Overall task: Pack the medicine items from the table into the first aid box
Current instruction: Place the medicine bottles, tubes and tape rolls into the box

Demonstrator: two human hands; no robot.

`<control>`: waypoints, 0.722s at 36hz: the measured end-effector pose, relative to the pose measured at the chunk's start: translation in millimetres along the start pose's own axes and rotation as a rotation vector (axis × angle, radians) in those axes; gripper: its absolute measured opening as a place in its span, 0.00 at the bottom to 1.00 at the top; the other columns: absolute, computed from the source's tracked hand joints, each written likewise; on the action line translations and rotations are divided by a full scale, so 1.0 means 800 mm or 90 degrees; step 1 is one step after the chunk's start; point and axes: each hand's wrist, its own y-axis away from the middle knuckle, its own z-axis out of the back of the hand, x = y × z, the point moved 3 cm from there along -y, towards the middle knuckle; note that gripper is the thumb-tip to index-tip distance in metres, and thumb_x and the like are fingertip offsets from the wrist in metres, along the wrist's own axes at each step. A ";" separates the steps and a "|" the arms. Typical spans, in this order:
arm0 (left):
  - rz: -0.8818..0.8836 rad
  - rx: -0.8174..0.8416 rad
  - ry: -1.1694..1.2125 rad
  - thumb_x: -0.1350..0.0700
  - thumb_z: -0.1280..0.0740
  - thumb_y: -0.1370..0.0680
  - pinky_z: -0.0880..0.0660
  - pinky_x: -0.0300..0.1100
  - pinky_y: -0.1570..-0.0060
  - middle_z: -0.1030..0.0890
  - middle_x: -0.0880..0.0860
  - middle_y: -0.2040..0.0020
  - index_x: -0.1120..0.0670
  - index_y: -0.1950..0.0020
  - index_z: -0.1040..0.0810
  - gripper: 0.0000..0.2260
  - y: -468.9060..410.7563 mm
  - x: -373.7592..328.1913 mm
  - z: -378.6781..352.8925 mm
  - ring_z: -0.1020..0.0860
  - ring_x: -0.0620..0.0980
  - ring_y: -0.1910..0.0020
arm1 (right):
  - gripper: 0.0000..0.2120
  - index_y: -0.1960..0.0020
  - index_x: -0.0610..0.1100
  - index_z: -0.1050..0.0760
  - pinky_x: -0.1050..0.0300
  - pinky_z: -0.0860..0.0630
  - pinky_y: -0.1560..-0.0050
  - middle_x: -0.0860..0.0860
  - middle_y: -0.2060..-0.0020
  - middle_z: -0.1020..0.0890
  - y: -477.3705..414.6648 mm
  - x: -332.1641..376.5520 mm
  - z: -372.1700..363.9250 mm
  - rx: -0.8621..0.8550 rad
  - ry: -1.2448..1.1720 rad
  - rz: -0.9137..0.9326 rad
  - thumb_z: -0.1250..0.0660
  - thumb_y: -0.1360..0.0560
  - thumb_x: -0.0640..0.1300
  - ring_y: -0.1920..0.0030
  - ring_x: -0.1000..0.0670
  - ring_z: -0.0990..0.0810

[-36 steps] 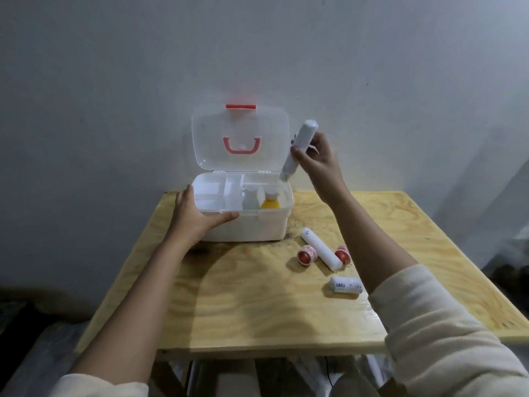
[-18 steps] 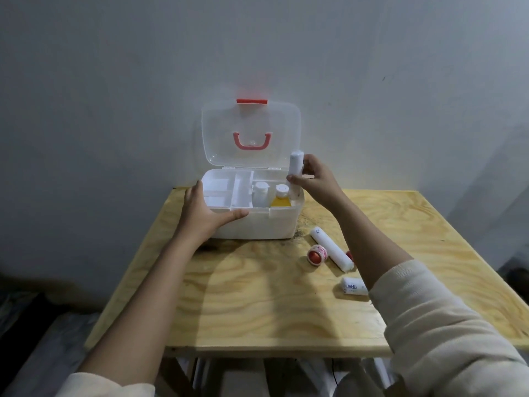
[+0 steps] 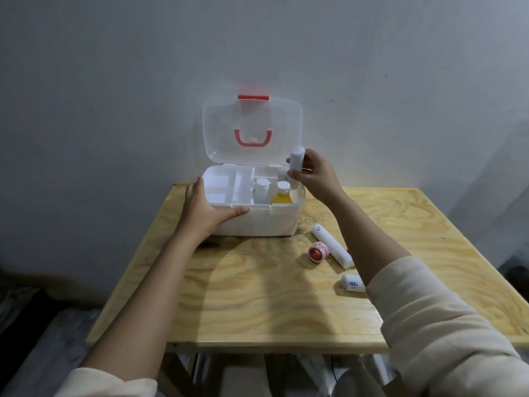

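Note:
The white first aid box [image 3: 266,222] stands open on the wooden table, its clear lid [image 3: 252,127] with a pink handle upright. Inside its right compartment stand a white bottle [image 3: 262,190] and a yellow bottle [image 3: 282,193]. My right hand [image 3: 316,174] holds a white tube [image 3: 295,164] upright over the box's right end, the tube's lower end inside the box. My left hand [image 3: 204,209] grips the box's front left rim. On the table lie a long white tube [image 3: 332,245], a red-and-white tape roll [image 3: 317,252] and a small white roll [image 3: 352,283].
The table [image 3: 257,296] stands against a grey wall, with its front edge near me. A small red item [image 3: 348,250] peeks out behind my right forearm. Dark specks mark the wood to the right of the box.
My right hand has brought the white tube down from above the lid and turned it upright into the box's right end. The left hand has stayed on the box.

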 end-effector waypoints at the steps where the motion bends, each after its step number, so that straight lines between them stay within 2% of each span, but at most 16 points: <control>1: 0.000 0.000 0.001 0.41 0.20 0.40 0.32 0.46 0.38 0.34 0.53 0.28 0.51 0.26 0.37 0.47 0.000 0.000 0.000 0.34 0.53 0.30 | 0.15 0.44 0.40 0.27 0.48 0.21 0.44 0.45 0.47 0.19 0.000 0.000 0.000 -0.007 -0.003 -0.002 0.30 0.29 0.37 0.47 0.45 0.20; 6: -0.003 0.000 0.004 0.41 0.20 0.39 0.33 0.45 0.38 0.34 0.53 0.28 0.51 0.26 0.37 0.47 0.000 0.000 0.001 0.34 0.52 0.30 | 0.16 0.43 0.40 0.29 0.49 0.21 0.46 0.43 0.48 0.19 0.002 0.001 0.002 0.003 0.008 -0.012 0.30 0.29 0.40 0.48 0.45 0.20; 10: -0.007 -0.002 -0.003 0.42 0.20 0.39 0.33 0.45 0.37 0.35 0.53 0.28 0.51 0.25 0.38 0.47 0.001 -0.002 0.001 0.35 0.52 0.30 | 0.28 0.36 0.48 0.37 0.51 0.19 0.52 0.43 0.47 0.20 0.002 0.007 0.006 0.032 0.038 0.024 0.29 0.30 0.37 0.52 0.45 0.19; 12: -0.008 -0.004 -0.005 0.42 0.20 0.39 0.34 0.45 0.37 0.35 0.53 0.28 0.51 0.25 0.38 0.47 0.002 -0.002 0.001 0.35 0.52 0.29 | 0.30 0.35 0.51 0.37 0.53 0.20 0.53 0.44 0.47 0.20 0.003 0.009 0.007 0.036 0.074 0.047 0.29 0.31 0.36 0.53 0.45 0.19; 16: -0.007 0.001 -0.007 0.42 0.20 0.39 0.34 0.48 0.34 0.36 0.53 0.27 0.51 0.25 0.38 0.48 0.002 -0.002 0.001 0.35 0.53 0.29 | 0.20 0.38 0.47 0.32 0.59 0.23 0.55 0.45 0.46 0.21 0.005 0.011 0.004 0.031 0.144 0.078 0.32 0.27 0.40 0.53 0.50 0.22; 21: -0.006 0.007 -0.009 0.41 0.20 0.39 0.33 0.49 0.34 0.35 0.53 0.28 0.51 0.25 0.37 0.48 0.001 -0.001 0.002 0.35 0.53 0.30 | 0.15 0.39 0.41 0.25 0.59 0.25 0.48 0.44 0.44 0.20 0.009 0.005 0.002 0.052 0.217 0.108 0.34 0.25 0.40 0.48 0.48 0.22; 23: -0.007 0.006 -0.008 0.42 0.20 0.39 0.33 0.48 0.35 0.35 0.53 0.28 0.51 0.26 0.37 0.47 0.001 -0.002 0.002 0.34 0.53 0.30 | 0.12 0.43 0.40 0.22 0.59 0.24 0.46 0.43 0.46 0.19 0.009 0.004 0.001 0.064 0.248 0.133 0.34 0.26 0.39 0.49 0.48 0.21; 26: -0.009 0.003 -0.008 0.43 0.20 0.38 0.35 0.43 0.39 0.35 0.53 0.28 0.52 0.26 0.37 0.46 0.002 -0.004 0.001 0.35 0.52 0.30 | 0.09 0.48 0.40 0.19 0.64 0.26 0.49 0.44 0.48 0.18 0.009 0.004 0.000 0.073 0.260 0.145 0.34 0.26 0.38 0.53 0.51 0.22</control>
